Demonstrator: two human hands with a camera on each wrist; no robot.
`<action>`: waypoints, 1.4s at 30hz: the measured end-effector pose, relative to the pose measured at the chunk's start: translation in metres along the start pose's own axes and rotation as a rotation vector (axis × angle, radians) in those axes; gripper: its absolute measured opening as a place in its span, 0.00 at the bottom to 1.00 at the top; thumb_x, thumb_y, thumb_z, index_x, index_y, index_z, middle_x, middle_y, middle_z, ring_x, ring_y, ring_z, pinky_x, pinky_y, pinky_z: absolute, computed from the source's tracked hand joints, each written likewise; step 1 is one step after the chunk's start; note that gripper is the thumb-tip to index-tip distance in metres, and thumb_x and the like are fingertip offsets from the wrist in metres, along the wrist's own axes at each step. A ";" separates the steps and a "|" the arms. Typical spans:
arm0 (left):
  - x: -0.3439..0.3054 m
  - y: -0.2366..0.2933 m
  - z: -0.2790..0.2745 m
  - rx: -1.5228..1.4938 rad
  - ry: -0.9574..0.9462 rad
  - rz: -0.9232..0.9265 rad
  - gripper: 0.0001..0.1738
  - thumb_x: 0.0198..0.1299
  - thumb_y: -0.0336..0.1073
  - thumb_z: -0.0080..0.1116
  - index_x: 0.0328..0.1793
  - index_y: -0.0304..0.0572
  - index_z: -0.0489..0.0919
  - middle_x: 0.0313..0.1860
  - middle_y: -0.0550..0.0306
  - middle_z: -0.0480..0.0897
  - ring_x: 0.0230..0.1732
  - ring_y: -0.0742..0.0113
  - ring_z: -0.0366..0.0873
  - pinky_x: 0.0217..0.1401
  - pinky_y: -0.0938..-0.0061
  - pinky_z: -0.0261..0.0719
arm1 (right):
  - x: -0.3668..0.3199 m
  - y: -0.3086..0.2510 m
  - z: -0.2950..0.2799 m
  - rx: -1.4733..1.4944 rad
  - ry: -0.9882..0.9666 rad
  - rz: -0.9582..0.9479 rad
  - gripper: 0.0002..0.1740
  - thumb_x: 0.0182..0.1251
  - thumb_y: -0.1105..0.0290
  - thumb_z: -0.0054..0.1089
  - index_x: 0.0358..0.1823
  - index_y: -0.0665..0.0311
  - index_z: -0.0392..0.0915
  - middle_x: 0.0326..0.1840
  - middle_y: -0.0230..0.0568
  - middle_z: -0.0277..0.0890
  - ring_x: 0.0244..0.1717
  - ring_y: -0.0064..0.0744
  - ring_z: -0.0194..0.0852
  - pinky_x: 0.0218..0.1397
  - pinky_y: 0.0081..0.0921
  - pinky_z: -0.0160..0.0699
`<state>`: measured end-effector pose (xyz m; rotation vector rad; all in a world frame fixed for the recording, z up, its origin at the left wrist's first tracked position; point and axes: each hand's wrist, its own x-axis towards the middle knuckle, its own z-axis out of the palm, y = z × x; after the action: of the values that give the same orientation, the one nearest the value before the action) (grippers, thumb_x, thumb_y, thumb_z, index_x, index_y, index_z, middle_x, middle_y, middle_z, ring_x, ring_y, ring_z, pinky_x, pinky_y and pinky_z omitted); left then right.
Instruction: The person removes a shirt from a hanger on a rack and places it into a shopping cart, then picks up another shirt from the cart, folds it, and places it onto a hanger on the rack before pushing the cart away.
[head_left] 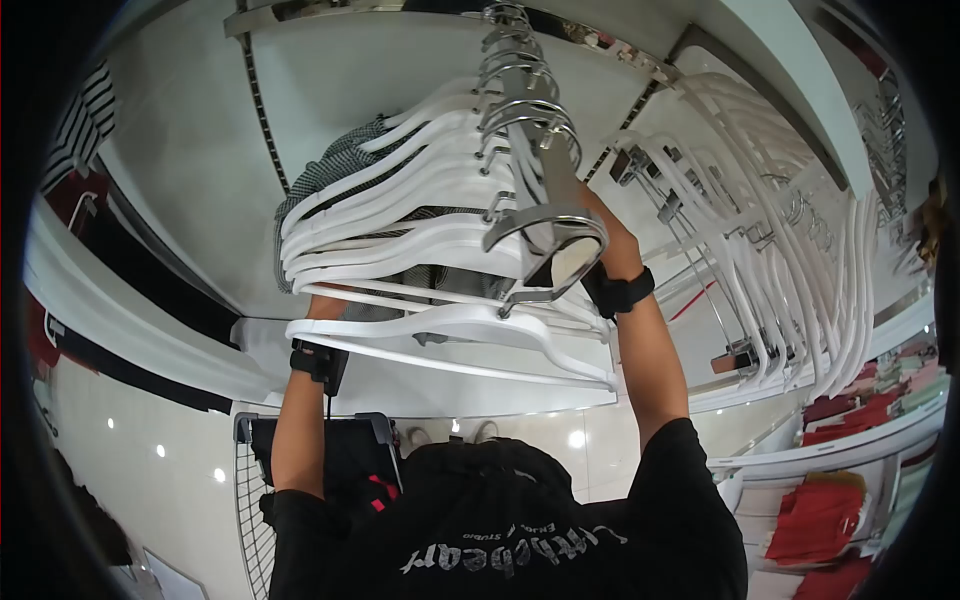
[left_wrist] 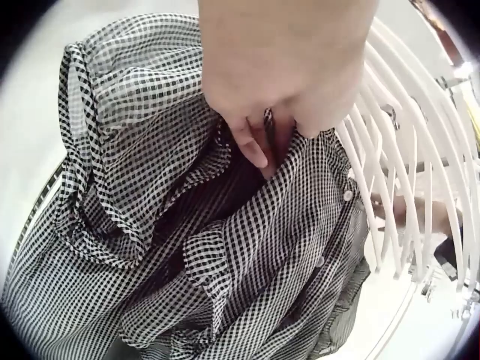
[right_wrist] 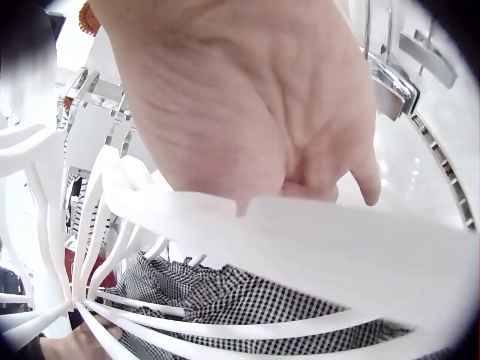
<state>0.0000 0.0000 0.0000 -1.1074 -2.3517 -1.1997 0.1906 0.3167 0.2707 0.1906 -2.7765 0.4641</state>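
Observation:
A black-and-white checked garment (left_wrist: 262, 247) with small buttons hangs among white hangers (head_left: 400, 235) on a metal rail. My left hand (left_wrist: 289, 75) pinches its fabric near an opening, fingers curled into the cloth; in the head view that hand (head_left: 328, 303) is partly hidden below the hangers. In the right wrist view my right hand (right_wrist: 262, 112) is at a white hanger (right_wrist: 337, 240), its fingers bent behind the hanger's edge and mostly hidden. The checked cloth (right_wrist: 255, 300) shows beneath that hanger.
More white hangers (head_left: 840, 290) and clip hangers hang at the right. A cart (head_left: 252, 500) with dark and red items stands below left. Striped clothing (head_left: 80, 130) hangs at far left, and folded red clothes (head_left: 815, 515) lie on shelves at lower right.

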 end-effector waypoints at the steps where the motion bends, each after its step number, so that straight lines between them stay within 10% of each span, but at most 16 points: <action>1: 0.002 0.000 -0.002 0.024 0.008 -0.003 0.12 0.59 0.34 0.52 0.46 0.35 0.75 0.43 0.49 0.78 0.46 0.55 0.73 0.53 0.65 0.71 | -0.003 -0.007 -0.002 -0.002 -0.005 0.009 0.43 0.46 0.89 0.45 0.69 0.63 0.49 0.67 0.60 0.55 0.68 0.54 0.52 0.67 0.45 0.56; 18: -0.006 0.011 -0.030 -0.025 0.067 -0.039 0.12 0.60 0.34 0.51 0.46 0.33 0.74 0.42 0.51 0.78 0.46 0.58 0.73 0.52 0.67 0.71 | 0.020 -0.001 -0.016 0.126 -0.414 0.247 0.30 0.50 0.77 0.44 0.60 0.67 0.66 0.52 0.58 0.71 0.55 0.52 0.68 0.58 0.34 0.66; 26: -0.005 0.050 -0.050 -0.246 0.104 -0.076 0.12 0.60 0.34 0.51 0.45 0.32 0.74 0.41 0.52 0.78 0.46 0.59 0.73 0.52 0.68 0.71 | -0.015 0.092 0.041 0.755 -0.277 0.197 0.25 0.69 0.60 0.49 0.60 0.69 0.64 0.60 0.40 0.67 0.55 0.26 0.66 0.59 0.21 0.64; 32: -0.002 0.091 -0.033 -0.427 0.081 -0.119 0.13 0.60 0.34 0.51 0.45 0.32 0.74 0.41 0.52 0.78 0.46 0.60 0.73 0.52 0.69 0.71 | -0.088 0.125 0.098 1.783 0.012 0.469 0.29 0.69 0.55 0.47 0.64 0.69 0.60 0.61 0.42 0.66 0.59 0.32 0.65 0.63 0.25 0.63; 33: -0.002 0.096 -0.028 -0.441 0.061 -0.140 0.13 0.60 0.34 0.51 0.45 0.32 0.74 0.41 0.52 0.78 0.46 0.60 0.73 0.51 0.69 0.71 | -0.100 0.132 0.117 1.803 0.087 0.499 0.27 0.69 0.57 0.48 0.62 0.69 0.62 0.60 0.42 0.67 0.58 0.32 0.67 0.62 0.25 0.65; 34: -0.004 0.103 -0.020 -0.452 0.039 -0.162 0.13 0.60 0.34 0.50 0.45 0.31 0.74 0.41 0.52 0.78 0.46 0.61 0.73 0.51 0.69 0.71 | -0.117 0.138 0.141 1.162 0.121 0.394 0.23 0.67 0.64 0.49 0.59 0.70 0.66 0.58 0.42 0.69 0.56 0.32 0.68 0.59 0.26 0.68; 42: 0.010 0.168 0.023 -0.484 -0.123 -0.192 0.12 0.62 0.33 0.52 0.49 0.35 0.72 0.43 0.58 0.74 0.46 0.70 0.70 0.53 0.78 0.67 | -0.147 0.081 0.238 0.932 -0.134 0.417 0.18 0.62 0.69 0.57 0.54 0.62 0.74 0.53 0.39 0.74 0.51 0.30 0.71 0.53 0.27 0.71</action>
<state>0.1193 0.0833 0.0867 -1.1356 -2.3638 -1.8935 0.2452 0.3243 -0.0147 -0.1685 -2.4804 1.8731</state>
